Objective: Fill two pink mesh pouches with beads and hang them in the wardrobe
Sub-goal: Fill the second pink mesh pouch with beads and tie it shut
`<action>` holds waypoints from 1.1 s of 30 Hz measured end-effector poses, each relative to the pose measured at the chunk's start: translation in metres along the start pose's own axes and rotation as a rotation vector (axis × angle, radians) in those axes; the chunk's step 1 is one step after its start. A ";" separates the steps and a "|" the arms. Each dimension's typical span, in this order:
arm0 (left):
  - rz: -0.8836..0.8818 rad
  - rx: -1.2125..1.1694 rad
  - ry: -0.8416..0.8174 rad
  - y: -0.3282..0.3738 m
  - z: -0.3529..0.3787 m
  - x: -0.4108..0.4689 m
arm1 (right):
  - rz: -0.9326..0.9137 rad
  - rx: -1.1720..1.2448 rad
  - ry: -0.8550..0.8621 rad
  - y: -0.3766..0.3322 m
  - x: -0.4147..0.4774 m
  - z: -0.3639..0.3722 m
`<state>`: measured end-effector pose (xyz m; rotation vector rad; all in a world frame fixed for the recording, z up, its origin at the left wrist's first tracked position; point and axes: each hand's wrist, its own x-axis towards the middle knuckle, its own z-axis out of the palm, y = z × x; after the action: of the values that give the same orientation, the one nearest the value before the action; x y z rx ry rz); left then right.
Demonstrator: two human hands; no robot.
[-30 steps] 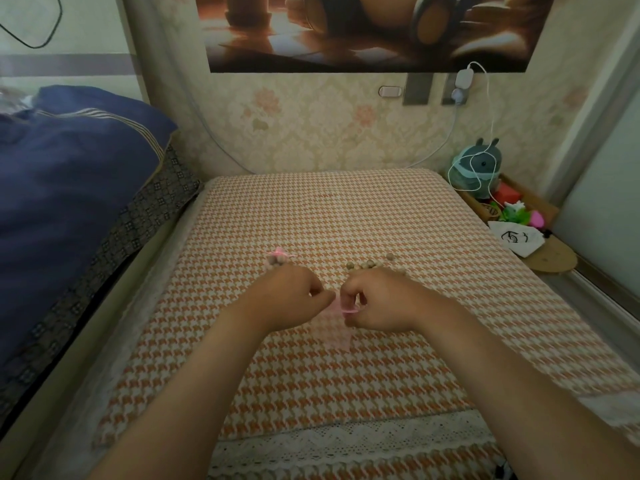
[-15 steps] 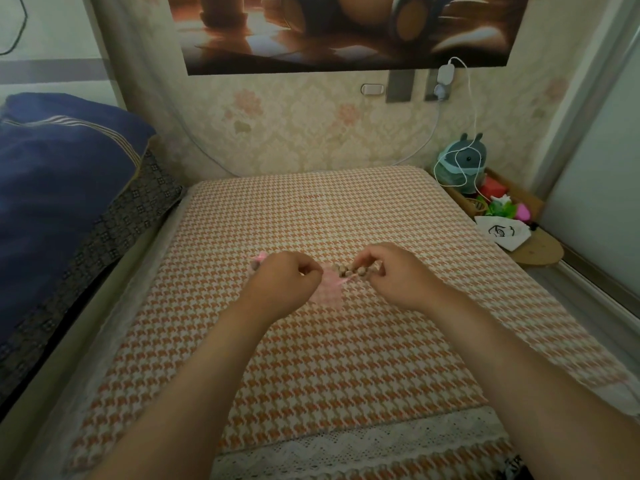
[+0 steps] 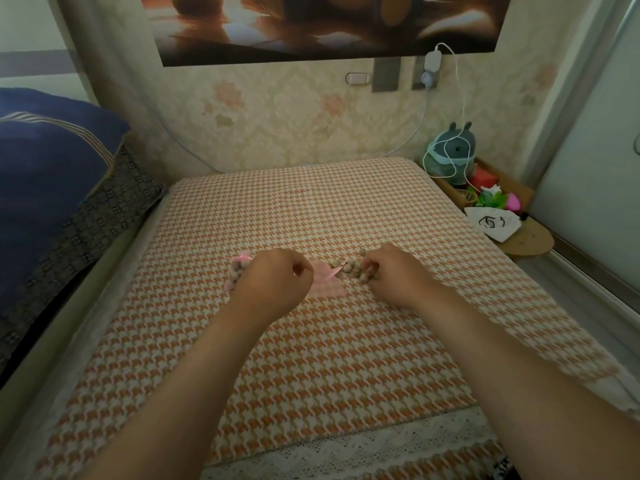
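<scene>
An empty pink mesh pouch (image 3: 327, 285) lies flat on the houndstooth mattress (image 3: 311, 358), its pink ribbon (image 3: 334, 273) trailing toward a small heap of tan beads (image 3: 348, 267). My left hand (image 3: 273, 284) is curled and pinches the pouch's left edge. My right hand (image 3: 393, 276) rests on the right side of the heap with its fingers closed around some beads. Partly hidden behind my left hand, a second pink pouch (image 3: 237, 271) filled with beads and tied with a bow lies on the mattress.
A dark blue quilt (image 3: 45, 174) is piled at the left. At the right, a low wooden shelf (image 3: 530, 242) holds a plush toy (image 3: 452, 150), a white bag (image 3: 491, 225) and small items. A white cable (image 3: 459, 98) hangs from the wall plug. A pale door panel (image 3: 595, 174) stands far right.
Both hands have moved forward and lowered the pouch onto the mattress. My right hand let go of the ribbon and went onto the bead heap. The camera has tilted and come closer.
</scene>
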<state>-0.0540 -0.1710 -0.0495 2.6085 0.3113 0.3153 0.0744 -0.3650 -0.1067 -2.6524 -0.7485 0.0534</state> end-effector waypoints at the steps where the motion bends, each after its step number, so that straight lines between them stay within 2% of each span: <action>1: 0.002 -0.030 0.007 -0.001 -0.001 -0.001 | -0.013 -0.041 0.003 -0.002 0.002 0.003; 5: 0.009 -0.086 -0.020 0.000 -0.001 -0.005 | -0.041 -0.179 0.019 -0.008 0.008 0.009; 9: -0.002 -0.079 -0.060 0.000 -0.001 -0.008 | -0.006 -0.194 -0.006 -0.016 0.009 0.007; 13: 0.000 -0.028 -0.048 0.004 -0.004 -0.010 | -0.043 -0.017 0.063 -0.021 0.000 -0.003; 19: -0.001 -0.060 -0.065 0.005 0.001 -0.008 | -0.049 0.518 0.168 -0.050 -0.013 -0.025; 22: 0.017 -0.102 -0.083 0.004 0.006 -0.006 | -0.102 0.623 0.174 -0.064 -0.025 -0.037; 26: 0.026 -0.134 -0.094 0.005 0.011 -0.004 | -0.193 0.583 0.198 -0.071 -0.032 -0.036; 33: 0.036 -0.174 -0.101 0.007 0.014 -0.001 | -0.283 0.169 0.176 -0.068 -0.030 -0.032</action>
<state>-0.0502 -0.1837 -0.0581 2.4509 0.1928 0.2119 0.0194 -0.3384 -0.0542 -2.3332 -1.0031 -0.1825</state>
